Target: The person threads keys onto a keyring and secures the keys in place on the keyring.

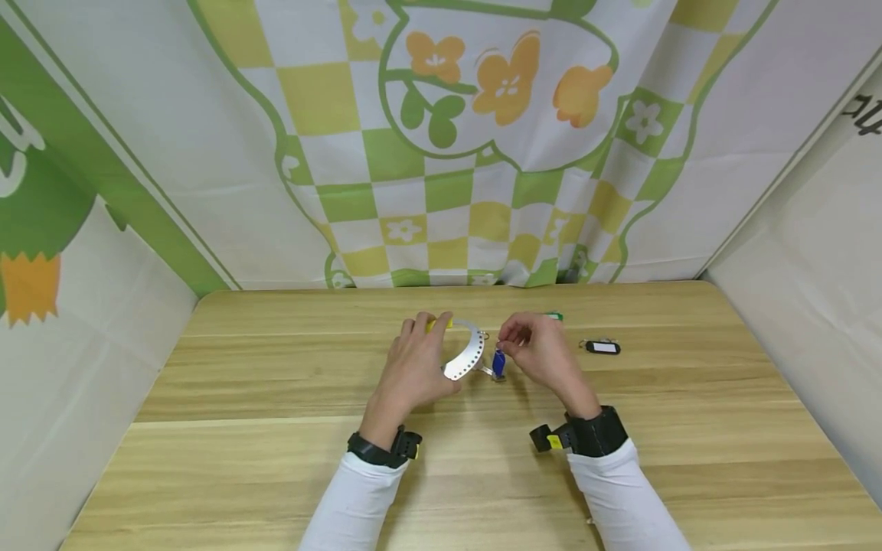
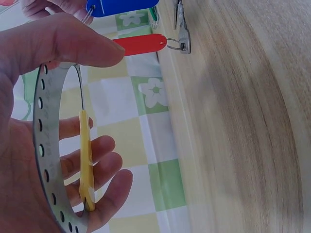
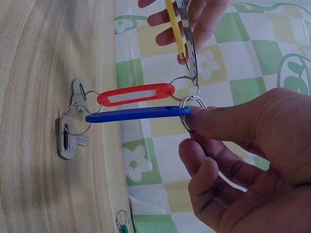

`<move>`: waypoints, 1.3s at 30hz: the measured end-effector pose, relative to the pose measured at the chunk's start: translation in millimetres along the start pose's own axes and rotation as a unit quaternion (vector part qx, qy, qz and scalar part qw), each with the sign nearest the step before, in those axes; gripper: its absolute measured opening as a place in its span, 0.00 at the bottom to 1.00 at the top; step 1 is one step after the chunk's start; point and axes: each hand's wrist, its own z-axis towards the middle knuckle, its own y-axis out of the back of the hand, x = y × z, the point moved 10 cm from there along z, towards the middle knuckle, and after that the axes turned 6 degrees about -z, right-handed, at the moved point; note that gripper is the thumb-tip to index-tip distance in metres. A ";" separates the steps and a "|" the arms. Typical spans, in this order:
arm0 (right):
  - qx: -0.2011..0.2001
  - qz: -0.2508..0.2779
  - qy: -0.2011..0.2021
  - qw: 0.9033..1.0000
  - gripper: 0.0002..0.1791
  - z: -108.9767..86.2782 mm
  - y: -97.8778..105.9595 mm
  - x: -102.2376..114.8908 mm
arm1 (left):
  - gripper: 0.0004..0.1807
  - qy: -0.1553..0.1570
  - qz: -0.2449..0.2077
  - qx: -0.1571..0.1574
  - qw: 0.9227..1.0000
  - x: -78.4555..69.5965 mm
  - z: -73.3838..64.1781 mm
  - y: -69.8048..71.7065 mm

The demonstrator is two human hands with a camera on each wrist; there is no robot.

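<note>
Curved perforated metal key holder [image 1: 467, 354] held above mid-table, left hand [image 1: 416, 367] curled round it. Right hand [image 1: 540, 352] pinches the split ring of the blue key tag [image 3: 138, 114]; red key tag [image 3: 133, 94] hangs alongside, keys touching the wooden table [image 1: 276, 428]. Black key tag [image 1: 602, 347] lies well right, near open tabletop.

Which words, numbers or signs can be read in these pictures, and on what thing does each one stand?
No text can be read whole.
Wall sheet: black strokes, cut off at the picture edge, unreadable.
Red key tag: window shows no writing.
Blue key tag: no writing shows.
Black key tag: white window, too small to tell.
Metal strip: only holes.
</note>
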 end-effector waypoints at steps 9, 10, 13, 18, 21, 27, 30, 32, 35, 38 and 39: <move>0.041 -0.010 0.035 0.999 0.11 -0.9 -9.4 6.1 | 0.57 0.000 0.001 -0.001 1.000 -0.6 0.0 1.0; 0.046 -0.009 0.040 0.998 0.11 -1.0 -11.0 7.4 | 0.57 0.000 0.001 -0.001 1.000 -0.6 0.1 0.8; 0.049 -0.011 0.053 0.997 0.11 -0.5 -13.0 10.4 | 0.57 -0.002 0.003 0.000 1.000 -1.1 0.0 0.3; 0.048 -0.010 0.057 0.997 0.10 0.0 -15.3 11.1 | 0.58 -0.007 -0.002 0.006 1.000 -2.4 -0.4 -1.6; 0.044 -0.013 0.053 0.998 0.10 0.4 -15.4 10.1 | 0.58 -0.014 0.003 0.013 1.000 -3.5 -0.5 -3.6; 0.029 -0.012 0.041 0.999 0.09 1.4 -13.3 8.3 | 0.58 -0.026 0.012 0.026 0.999 -5.4 0.0 -6.4; 0.021 0.004 0.028 0.999 0.09 0.8 -11.8 6.0 | 0.58 -0.028 0.013 0.030 0.999 -6.1 0.0 -7.0; 0.015 0.014 0.019 1.000 0.09 0.3 -10.7 4.3 | 0.58 -0.030 0.014 0.032 0.999 -6.7 -0.2 -7.3; 0.010 0.023 0.011 1.000 0.11 -0.5 -9.9 2.4 | 0.58 -0.031 0.013 0.033 0.999 -7.1 -0.5 -7.3; 0.008 0.029 0.006 1.000 0.11 -1.0 -10.1 0.4 | 0.57 -0.032 0.013 0.033 0.999 -7.4 -0.6 -7.4; 0.007 0.032 0.003 0.999 0.11 -1.1 -10.1 -0.5 | 0.57 -0.033 0.013 0.033 0.999 -7.5 -0.6 -7.3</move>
